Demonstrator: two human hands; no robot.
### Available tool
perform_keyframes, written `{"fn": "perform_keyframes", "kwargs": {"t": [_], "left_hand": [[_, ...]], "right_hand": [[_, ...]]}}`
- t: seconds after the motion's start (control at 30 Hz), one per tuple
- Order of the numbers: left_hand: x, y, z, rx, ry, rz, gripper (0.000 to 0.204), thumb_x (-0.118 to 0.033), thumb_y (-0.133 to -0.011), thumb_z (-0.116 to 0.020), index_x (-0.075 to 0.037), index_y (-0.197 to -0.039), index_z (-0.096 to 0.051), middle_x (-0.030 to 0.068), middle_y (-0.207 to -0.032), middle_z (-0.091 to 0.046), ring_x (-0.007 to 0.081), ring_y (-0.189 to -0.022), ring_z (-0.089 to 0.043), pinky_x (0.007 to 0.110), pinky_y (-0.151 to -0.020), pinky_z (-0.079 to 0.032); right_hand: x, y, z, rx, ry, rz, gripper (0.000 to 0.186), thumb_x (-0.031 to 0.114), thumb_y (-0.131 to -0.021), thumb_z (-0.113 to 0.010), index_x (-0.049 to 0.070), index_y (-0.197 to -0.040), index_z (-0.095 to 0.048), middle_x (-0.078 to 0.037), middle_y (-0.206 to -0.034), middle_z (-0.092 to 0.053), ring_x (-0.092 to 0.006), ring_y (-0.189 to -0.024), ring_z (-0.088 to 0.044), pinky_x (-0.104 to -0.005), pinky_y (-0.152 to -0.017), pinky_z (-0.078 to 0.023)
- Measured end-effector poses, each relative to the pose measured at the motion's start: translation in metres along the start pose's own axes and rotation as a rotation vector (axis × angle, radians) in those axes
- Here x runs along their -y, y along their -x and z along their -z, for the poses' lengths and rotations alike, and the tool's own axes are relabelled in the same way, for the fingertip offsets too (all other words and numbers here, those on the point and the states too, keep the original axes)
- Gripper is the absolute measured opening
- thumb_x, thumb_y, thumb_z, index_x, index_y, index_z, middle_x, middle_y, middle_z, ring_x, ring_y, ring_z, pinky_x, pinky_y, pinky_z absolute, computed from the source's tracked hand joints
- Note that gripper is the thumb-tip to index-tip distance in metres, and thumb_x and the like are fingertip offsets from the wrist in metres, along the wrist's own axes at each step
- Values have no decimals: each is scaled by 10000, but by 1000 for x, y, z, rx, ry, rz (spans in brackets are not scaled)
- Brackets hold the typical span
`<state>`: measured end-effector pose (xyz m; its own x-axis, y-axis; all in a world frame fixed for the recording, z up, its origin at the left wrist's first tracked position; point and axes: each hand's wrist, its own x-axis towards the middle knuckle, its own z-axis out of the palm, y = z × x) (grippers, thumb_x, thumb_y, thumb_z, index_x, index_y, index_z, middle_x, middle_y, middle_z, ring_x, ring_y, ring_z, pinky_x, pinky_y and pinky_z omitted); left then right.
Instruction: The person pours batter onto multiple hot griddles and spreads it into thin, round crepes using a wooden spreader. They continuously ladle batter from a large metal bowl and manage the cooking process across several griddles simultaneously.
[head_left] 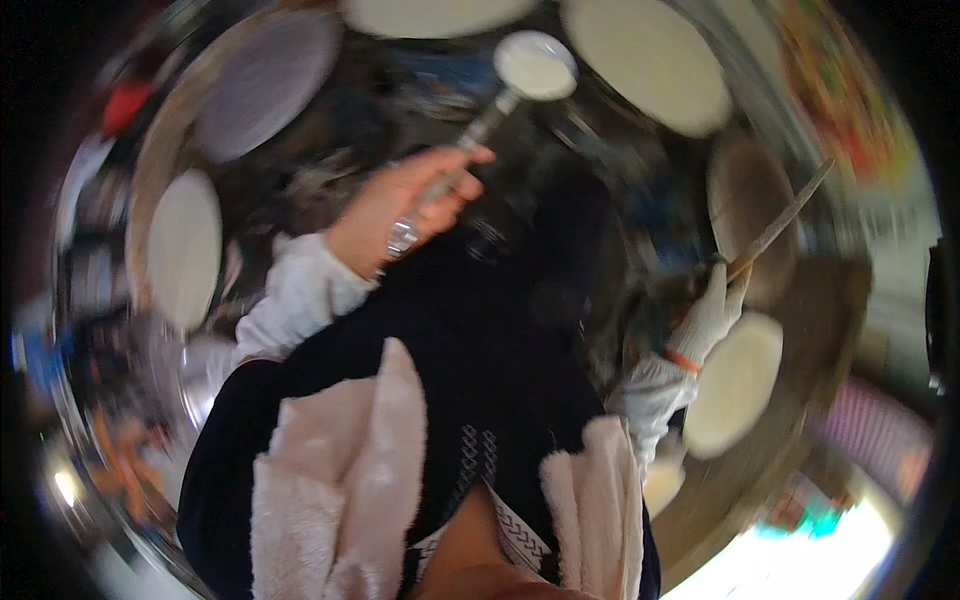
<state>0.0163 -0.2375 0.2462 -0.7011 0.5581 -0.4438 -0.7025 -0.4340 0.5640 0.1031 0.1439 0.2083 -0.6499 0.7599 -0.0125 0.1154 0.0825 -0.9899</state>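
Observation:
My left hand [405, 205] is bare and closed around the handle of a metal ladle [478, 130]. White batter [538, 76] fills the ladle's round bowl, which is held up toward the far middle. My right hand [712, 312], in a white glove with an orange band at the wrist, grips a long thin wooden stick [785, 222] that points up and to the right. Round pale batter discs [650, 62] lie in a ring around me. One pale disc [735, 385] is close beside my gloved hand.
A greyish disc [268, 85] lies at the far left, with a white one [186, 250] nearer. A brown round plate [752, 215] is behind the stick. The curved brown rim [835, 315] bounds the right side. Blurred goods [95, 290] stand beyond on the left.

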Motion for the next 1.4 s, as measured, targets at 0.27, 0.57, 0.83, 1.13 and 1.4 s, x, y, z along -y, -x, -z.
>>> {"fn": "perform_keyframes", "kwargs": {"t": [0.27, 0.57, 0.83, 1.13, 1.4], "left_hand": [[82, 166, 101, -559, 391, -640, 304, -181, -1048, -489, -21, -1305, -476, 57, -814, -637, 68, -474, -481, 211, -386, -372], [261, 262, 117, -1202, 836, -1120, 295, -192, -1023, -537, -15, -1259, -512, 9, -793, -601, 64, -578, -529, 199, -435, -421], [390, 356, 176, -1664, 1090, -1232, 204, -235, -1026, -523, -54, -1113, -556, 11, -744, -542, 82, -560, -475, 223, -464, -386], [453, 482, 365, -2144, 1147, -728, 239, -268, -987, -497, -43, -938, -559, 50, -709, -549, 154, -517, -492, 299, -446, -396], [607, 506, 497, -2491, 542, -201, 304, -282, -1004, -476, -8, -931, -584, 73, -691, -555, 156, -504, -504, 325, -427, -400]], "right_hand": [[35, 173, -236, 1552, 179, -14, 550, 74, -1008, -453, 95, -1545, -338, -45, -932, -633, -74, -594, -531, -214, -479, -429], [65, 299, -267, 2339, 567, 131, 534, 112, -991, -490, 39, -1510, -390, -67, -896, -641, -67, -537, -542, -202, -422, -423], [14, 491, -312, 2747, 965, -280, 552, 177, -988, -547, 141, -1519, -402, -61, -878, -622, -76, -581, -541, -199, -428, -396], [-123, 737, -325, 2798, 975, -102, 539, 209, -1012, -538, 144, -1529, -397, -31, -840, -604, -115, -616, -555, -246, -427, -406], [-247, 827, -290, 2842, 1065, 148, 405, 232, -944, -600, 148, -1340, -583, -21, -703, -577, -153, -547, -558, -360, -459, -482]]}}
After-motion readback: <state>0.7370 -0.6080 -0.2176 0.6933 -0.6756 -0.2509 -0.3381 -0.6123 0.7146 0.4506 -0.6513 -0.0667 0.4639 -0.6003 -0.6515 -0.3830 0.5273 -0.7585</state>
